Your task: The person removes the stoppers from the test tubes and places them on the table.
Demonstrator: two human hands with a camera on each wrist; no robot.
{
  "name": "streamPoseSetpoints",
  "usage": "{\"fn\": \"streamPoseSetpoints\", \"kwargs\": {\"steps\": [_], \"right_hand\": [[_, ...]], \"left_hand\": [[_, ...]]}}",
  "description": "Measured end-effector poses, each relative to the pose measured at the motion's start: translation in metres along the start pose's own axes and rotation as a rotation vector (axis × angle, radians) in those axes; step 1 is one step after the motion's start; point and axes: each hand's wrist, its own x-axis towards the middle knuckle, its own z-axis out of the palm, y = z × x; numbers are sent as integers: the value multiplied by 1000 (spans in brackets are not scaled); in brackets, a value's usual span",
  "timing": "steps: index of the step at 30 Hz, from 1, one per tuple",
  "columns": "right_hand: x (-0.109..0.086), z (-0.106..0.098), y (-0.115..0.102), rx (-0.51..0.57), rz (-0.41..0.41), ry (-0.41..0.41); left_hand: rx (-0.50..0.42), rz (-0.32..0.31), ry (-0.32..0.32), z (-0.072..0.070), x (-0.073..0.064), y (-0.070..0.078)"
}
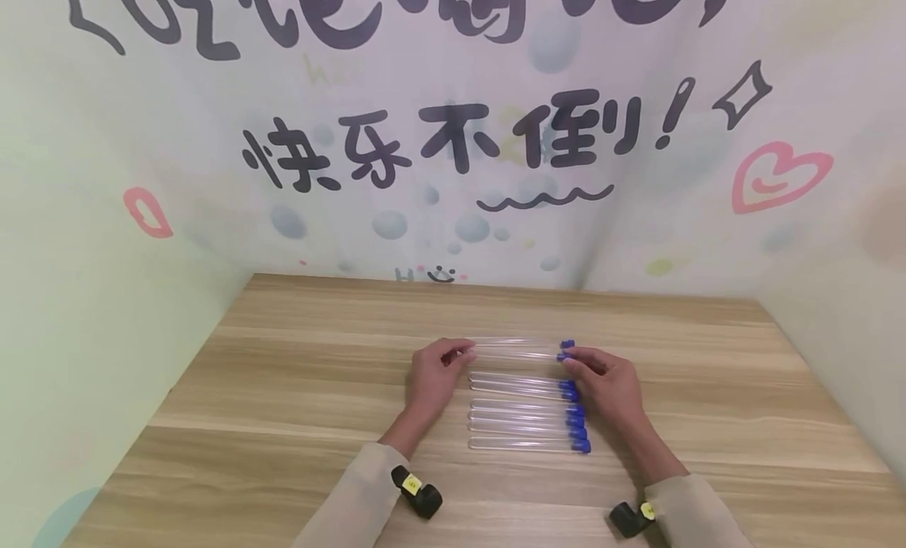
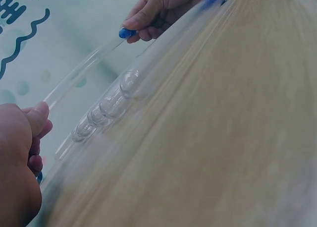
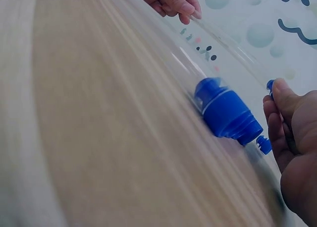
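A clear test tube (image 1: 517,355) with a blue stopper (image 3: 270,85) is held crosswise between both hands, raised off the table in the wrist views. My left hand (image 1: 433,376) pinches its rounded end between thumb and fingers. At the other end, my right hand (image 1: 616,384) pinches the stopper. Just beyond the held tube lies another test tube (image 1: 506,341), also with a blue stopper (image 1: 568,343). Nearer to me, several stoppered test tubes (image 1: 524,444) lie side by side, blue ends to the right. Their rounded ends overlap in the left wrist view.
Everything lies on a wood-grain table (image 1: 283,375). A pale printed cloth (image 1: 425,76) with dark lettering hangs behind its far edge, and light walls (image 1: 85,312) stand at the sides. Each wrist carries a small black camera (image 1: 419,497).
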Motion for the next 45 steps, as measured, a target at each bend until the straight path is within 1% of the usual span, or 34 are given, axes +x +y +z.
{"fn": "streamPoseSetpoints", "kwargs": {"steps": [5, 11, 17, 24, 29, 35, 37, 40, 42, 45], "right_hand": [[0, 0, -1, 32, -11, -36], [0, 0, -1, 19, -22, -31], [1, 1, -1, 3, -8, -3], [2, 1, -4, -6, -35, 58], [1, 2, -4, -10, -46, 90], [3, -5, 1, -7, -32, 149], [4, -7, 4, -14, -41, 156], [4, -9, 6, -23, -68, 148], [3, -9, 7, -28, -73, 140], [3, -8, 8, -45, -89, 153]], "left_hand": [[-16, -6, 22, 0, 1, -1], [-5, -16, 14, 0, 1, -1], [8, -5, 4, 0, 1, 0], [-5, 17, 0, 0, 2, 2], [-16, 40, 13, 1, 3, 2], [-83, 44, 86, 0, 4, 2], [-84, 44, 100, 0, 5, 2], [-75, 40, 88, -1, 4, 2], [-74, 27, 77, -1, 4, 1], [-73, -3, 58, -1, 3, 0]]}}
